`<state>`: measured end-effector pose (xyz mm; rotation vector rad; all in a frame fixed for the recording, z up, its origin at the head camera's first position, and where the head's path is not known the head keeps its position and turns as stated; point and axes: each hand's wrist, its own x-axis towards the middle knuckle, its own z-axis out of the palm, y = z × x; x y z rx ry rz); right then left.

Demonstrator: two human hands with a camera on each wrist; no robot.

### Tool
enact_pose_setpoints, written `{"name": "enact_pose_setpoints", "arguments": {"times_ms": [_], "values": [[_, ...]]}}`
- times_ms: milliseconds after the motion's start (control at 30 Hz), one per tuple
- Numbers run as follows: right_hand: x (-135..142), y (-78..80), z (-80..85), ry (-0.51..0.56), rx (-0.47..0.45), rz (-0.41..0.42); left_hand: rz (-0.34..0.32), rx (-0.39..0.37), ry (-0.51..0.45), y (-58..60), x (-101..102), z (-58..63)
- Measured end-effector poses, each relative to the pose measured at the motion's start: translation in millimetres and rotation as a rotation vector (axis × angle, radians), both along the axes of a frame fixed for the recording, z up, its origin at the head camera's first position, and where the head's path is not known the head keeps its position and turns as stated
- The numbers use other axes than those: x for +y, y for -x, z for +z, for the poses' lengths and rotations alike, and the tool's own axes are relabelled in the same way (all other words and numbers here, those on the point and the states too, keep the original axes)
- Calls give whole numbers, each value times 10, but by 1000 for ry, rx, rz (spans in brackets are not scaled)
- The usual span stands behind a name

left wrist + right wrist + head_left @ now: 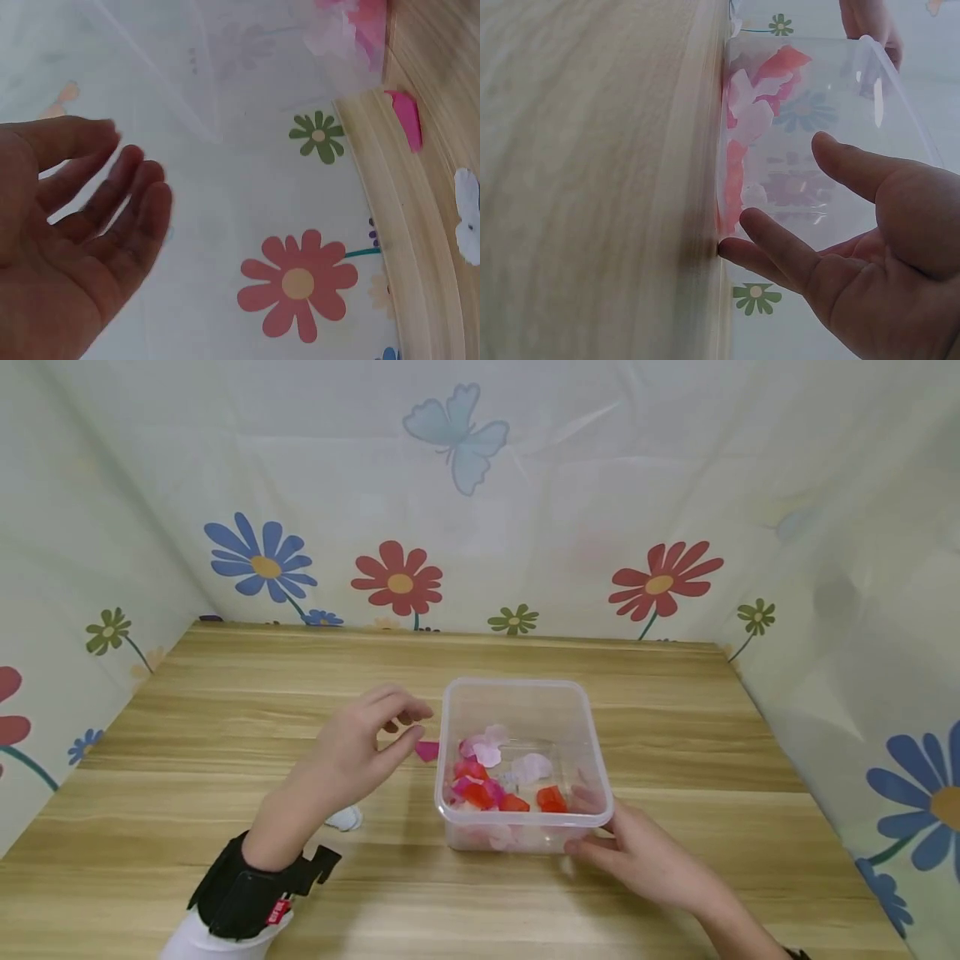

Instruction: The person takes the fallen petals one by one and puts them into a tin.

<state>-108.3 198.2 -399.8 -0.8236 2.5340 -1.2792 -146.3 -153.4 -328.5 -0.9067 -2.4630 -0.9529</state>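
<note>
A clear plastic box (525,819) stands on the wooden table with several red, pink, magenta and pale petals (480,793) inside. My left hand (367,735) hovers just left of it, fingers loosely bent and nothing between them. Close to its thumb, a magenta petal (427,751) lies on the table outside the box. A white petal (345,818) lies near the left wrist. At the box's right front corner is my right hand (637,856); the right wrist view shows its thumb and fingers spread along the wall. Whether every fingertip touches the plastic is hard to tell.
The wooden table (262,693) is bordered at the back and sides by a white curtain (562,485) printed with flowers and a butterfly. A black strap (243,893) with a small mount is round the left wrist.
</note>
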Motion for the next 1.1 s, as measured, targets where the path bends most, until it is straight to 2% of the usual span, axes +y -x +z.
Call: {"name": "enact_pose_setpoints", "arguments": {"times_ms": [167, 433, 600, 700, 800, 1000, 1100], "values": [[6, -8, 0, -11, 4, -1, 80, -198, 143, 2, -174, 34], [9, 9, 2, -10, 18, 1, 164, -397, 344, 13, -379, 88], [5, 1, -4, -4, 3, 7, 199, -546, 500, 36, -451, 31], [9, -14, -3, 5, -23, 5, 216, -649, 520, 61, -456, -38], [11, -17, 2, 3, -22, -3, 223, -720, 518, 87, -452, -98], [12, -6, 1, -3, -2, 0, 186, -749, 529, 136, -445, -200], [13, -6, -4, -8, -4, -3, 189, -769, 520, 146, -442, -247]]}}
